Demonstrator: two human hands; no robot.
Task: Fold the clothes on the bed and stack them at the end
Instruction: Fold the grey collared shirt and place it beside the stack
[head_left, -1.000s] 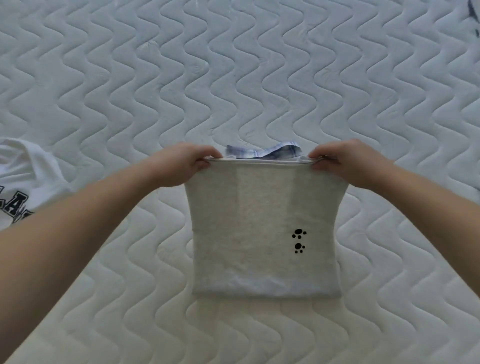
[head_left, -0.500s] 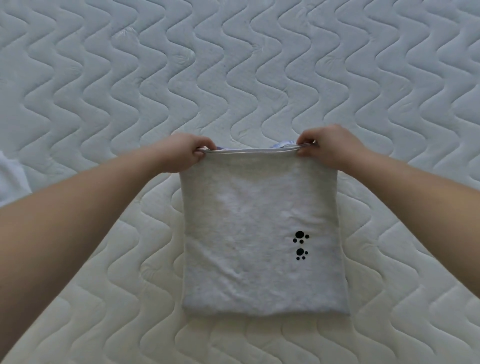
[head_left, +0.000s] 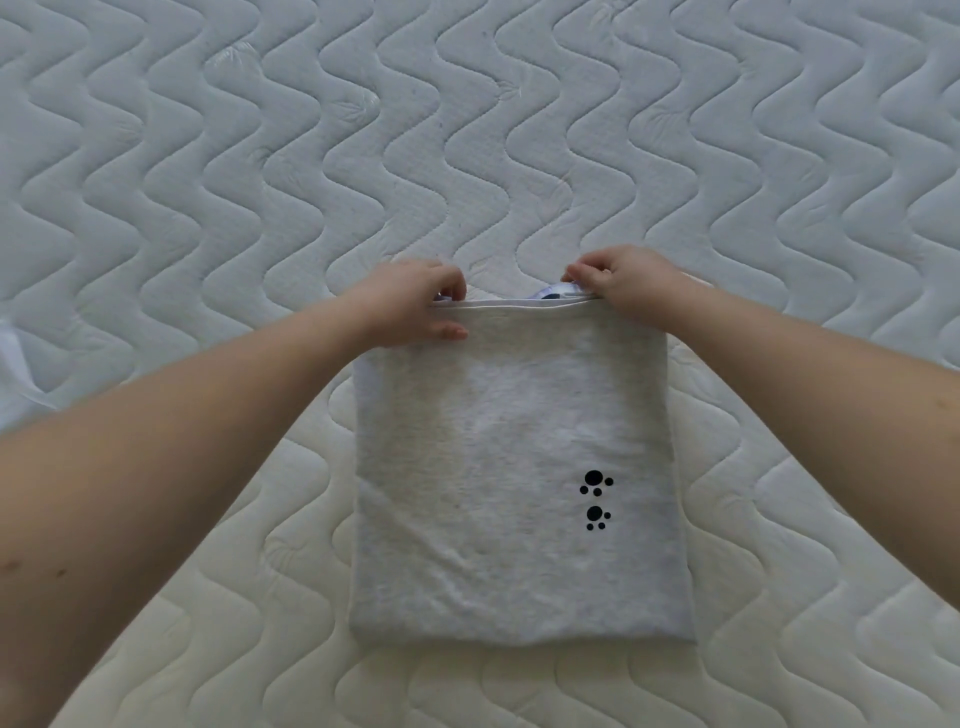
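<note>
A light grey garment (head_left: 498, 467) with two black paw prints lies folded in a rectangle on the quilted mattress (head_left: 467, 156). My left hand (head_left: 415, 301) pinches its far left corner, thumb on top of the cloth. My right hand (head_left: 623, 283) grips the far right corner, fingers curled over the edge. A sliver of white and blue fabric (head_left: 553, 292) peeks out from under the far edge between my hands.
A bit of another white garment (head_left: 13, 358) shows at the left edge of the bed. The mattress stretches bare beyond and to both sides of the folded piece.
The far edge of the grey garment has come down onto the layer beneath, covering most of the blue-white fabric. The white garment at left has nearly slid out of view.
</note>
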